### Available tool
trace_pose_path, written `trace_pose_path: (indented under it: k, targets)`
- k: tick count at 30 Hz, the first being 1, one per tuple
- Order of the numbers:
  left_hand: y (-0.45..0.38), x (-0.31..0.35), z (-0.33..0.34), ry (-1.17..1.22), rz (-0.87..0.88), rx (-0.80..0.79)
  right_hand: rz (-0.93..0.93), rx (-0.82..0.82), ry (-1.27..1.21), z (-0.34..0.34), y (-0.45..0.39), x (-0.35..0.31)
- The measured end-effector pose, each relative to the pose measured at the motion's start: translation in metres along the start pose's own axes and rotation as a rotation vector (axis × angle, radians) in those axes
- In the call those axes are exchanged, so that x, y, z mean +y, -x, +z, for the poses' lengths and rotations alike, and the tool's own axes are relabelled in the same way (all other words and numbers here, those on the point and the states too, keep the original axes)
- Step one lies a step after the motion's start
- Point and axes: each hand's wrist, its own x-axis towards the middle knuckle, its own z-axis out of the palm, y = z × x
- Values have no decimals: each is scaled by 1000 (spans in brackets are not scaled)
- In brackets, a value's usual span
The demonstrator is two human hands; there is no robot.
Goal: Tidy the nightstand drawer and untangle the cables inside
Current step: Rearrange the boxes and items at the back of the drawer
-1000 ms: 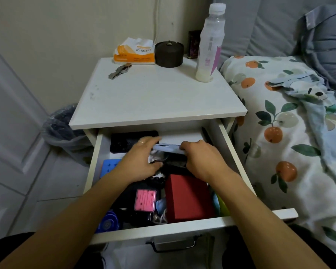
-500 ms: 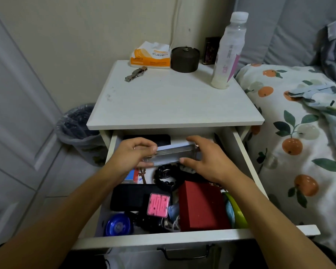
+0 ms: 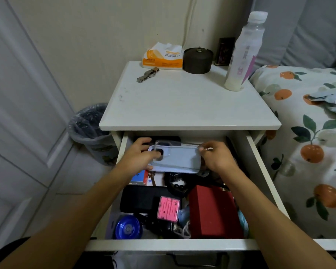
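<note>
Lifted clear now, phone cases (image 3: 176, 159) pinched by both hands above drawer (image 3: 182, 244) (red box (image 3: 214, 212) inside).

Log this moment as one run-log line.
phase: clearing drawer | left hand: grips phone cases | right hand: pinches other end | cases: lifted above drawer clutter | cables: not yet untangled
</note>
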Motion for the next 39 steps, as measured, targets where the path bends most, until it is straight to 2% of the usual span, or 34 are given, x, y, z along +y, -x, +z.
trace_pose_path:
  k: [2,4,6,8,12,15,17,19,21,24,26,32,39]
  targets:
    - [3,-7,3,-441,226,39,80,33,-2,-2,-2,2]
    - [7,-12,7,-819,348,13,114,80,36,-7,-3,2]
    - [9,-13,14,-1082,403,-24,167,122,18,-14,-3,5]
    - [7,-9,22,-1212,503,-71,229,125,-5,-21,-4,10]
    - [4,4,34,-1228,554,-164,324,80,-190,-24,-7,17]
    - [3,7,36,-1241,642,-65,397,90,-481,-28,-9,19]
    - [-2,6,31,-1185,697,-3,420,95,-557,-30,-11,20]
    - [-10,5,23,-1147,632,31,439,75,-519,-29,-12,21]
    - [-19,4,17,-1197,480,38,461,40,-428,-27,-14,21]
    - [-26,1,17,-1168,290,76,423,6,-306,-22,-16,22]
    - [-27,1,25,-1201,229,83,403,-20,-273,-20,-17,23]
    - [-29,7,53,-1356,395,-23,335,-1,-231,-17,-14,22]
    - [-33,-2,35,-1273,335,76,261,3,-234,-7,-11,23]
